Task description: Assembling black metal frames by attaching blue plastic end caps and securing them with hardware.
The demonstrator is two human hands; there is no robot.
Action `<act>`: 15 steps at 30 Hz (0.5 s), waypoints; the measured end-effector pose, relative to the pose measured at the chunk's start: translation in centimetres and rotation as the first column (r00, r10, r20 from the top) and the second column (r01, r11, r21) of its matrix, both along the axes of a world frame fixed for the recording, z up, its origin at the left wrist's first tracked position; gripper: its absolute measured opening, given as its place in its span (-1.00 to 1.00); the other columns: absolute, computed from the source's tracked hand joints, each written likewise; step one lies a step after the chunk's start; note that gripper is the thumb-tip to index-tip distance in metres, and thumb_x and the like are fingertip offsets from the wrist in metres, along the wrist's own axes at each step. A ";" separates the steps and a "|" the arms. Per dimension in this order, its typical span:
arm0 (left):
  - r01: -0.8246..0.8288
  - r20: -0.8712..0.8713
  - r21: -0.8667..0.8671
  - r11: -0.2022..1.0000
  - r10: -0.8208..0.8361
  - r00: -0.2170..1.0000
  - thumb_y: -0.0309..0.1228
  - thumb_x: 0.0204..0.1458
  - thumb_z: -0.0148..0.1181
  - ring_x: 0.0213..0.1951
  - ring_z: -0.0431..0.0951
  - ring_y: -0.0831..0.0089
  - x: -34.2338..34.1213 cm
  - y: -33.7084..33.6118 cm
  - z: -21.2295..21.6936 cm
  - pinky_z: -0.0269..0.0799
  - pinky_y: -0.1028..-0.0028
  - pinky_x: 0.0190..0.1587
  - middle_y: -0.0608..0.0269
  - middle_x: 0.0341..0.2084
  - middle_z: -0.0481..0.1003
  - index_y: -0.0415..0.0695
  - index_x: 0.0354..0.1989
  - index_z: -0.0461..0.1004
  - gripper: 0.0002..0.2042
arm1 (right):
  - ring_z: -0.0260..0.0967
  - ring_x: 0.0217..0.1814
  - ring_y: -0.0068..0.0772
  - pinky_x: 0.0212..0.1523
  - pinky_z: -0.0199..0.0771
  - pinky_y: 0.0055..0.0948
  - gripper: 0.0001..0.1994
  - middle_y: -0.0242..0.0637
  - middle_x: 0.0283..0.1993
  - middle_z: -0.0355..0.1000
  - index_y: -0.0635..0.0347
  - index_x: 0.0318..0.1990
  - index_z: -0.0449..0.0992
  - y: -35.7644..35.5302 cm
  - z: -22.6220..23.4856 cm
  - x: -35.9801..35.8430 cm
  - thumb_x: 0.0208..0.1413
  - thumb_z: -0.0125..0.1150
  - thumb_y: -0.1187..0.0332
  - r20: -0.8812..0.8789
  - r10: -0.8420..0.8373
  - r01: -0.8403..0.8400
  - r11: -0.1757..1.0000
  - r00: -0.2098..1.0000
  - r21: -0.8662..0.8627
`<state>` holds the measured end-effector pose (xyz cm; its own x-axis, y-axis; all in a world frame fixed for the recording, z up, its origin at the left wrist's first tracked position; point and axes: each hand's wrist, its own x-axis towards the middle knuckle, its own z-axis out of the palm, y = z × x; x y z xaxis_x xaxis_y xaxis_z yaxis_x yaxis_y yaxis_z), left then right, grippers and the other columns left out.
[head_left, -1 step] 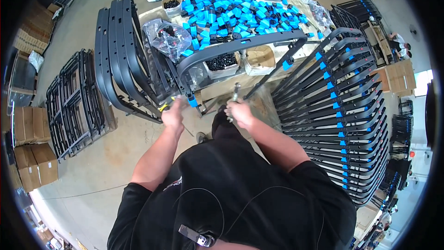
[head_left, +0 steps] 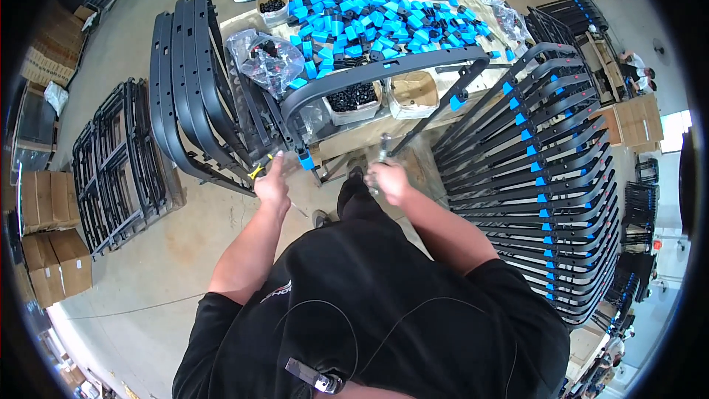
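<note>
My left hand (head_left: 272, 188) is closed round a small yellow-and-black hand tool (head_left: 256, 170), whose exact kind is too small to make out. It hovers left of the near leg of a bent black metal frame (head_left: 384, 68), which leans across the table front and carries a blue-and-black end cap (head_left: 306, 161) on that leg. In my right hand (head_left: 389, 182) is a shiny metal tool with a rounded head, resembling a ratchet wrench (head_left: 385, 149). That hand is between the frame's two legs, slightly blurred. A second blue cap (head_left: 458, 100) sits on the frame's right leg.
Blue and black caps (head_left: 369, 22) are heaped on the table, beside boxes of small black parts (head_left: 354, 97) and a partly filled carton (head_left: 415, 92). Black frames stand in rows at right (head_left: 546, 199) and left (head_left: 181, 81). A plastic bag (head_left: 266, 63) lies on the table's left.
My right hand has shifted slightly to the right with the metal tool. My left hand has drifted a little left, still holding the yellow-and-black tool.
</note>
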<state>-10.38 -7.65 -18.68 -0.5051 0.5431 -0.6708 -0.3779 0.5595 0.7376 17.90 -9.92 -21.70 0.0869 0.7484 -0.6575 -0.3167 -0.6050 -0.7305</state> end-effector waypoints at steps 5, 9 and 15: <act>0.451 -0.469 0.171 0.876 -0.330 0.819 -0.26 0.22 0.23 -0.47 0.40 0.55 -1.5 -3.9 -3.3 0.36 0.47 -0.40 0.33 -0.47 0.47 -0.29 -0.21 0.48 -0.72 | 0.42 -0.48 -0.40 -0.47 0.42 -0.37 -0.86 -0.30 -0.41 0.43 0.23 -0.24 0.47 -3.9 -1.2 10.3 0.16 0.22 0.35 0.223 0.065 -0.033 0.989 0.973 -0.145; 0.649 -0.587 0.180 0.739 -0.448 0.674 -0.37 0.28 0.12 -0.33 0.46 0.57 2.4 -5.5 2.0 0.40 0.49 -0.25 0.26 -0.37 0.51 -0.33 -0.02 0.48 -0.74 | 0.53 -0.30 -0.24 -0.29 0.52 -0.25 -0.56 -0.11 -0.24 0.56 0.30 0.04 0.52 -2.4 4.1 12.1 0.11 0.32 0.17 0.504 0.479 -0.333 0.873 0.718 -0.356; 0.918 -0.539 0.163 0.362 -0.747 0.390 -0.34 0.23 0.18 -0.40 0.61 0.42 15.8 0.8 10.5 0.51 0.43 -0.26 0.05 -0.40 0.60 -0.32 0.03 0.52 -0.69 | 0.45 -0.18 -0.43 -0.27 0.47 -0.37 -0.44 -0.29 -0.21 0.55 0.23 0.07 0.54 1.9 9.8 10.3 0.19 0.28 -0.11 0.161 0.483 -0.502 0.857 0.861 0.118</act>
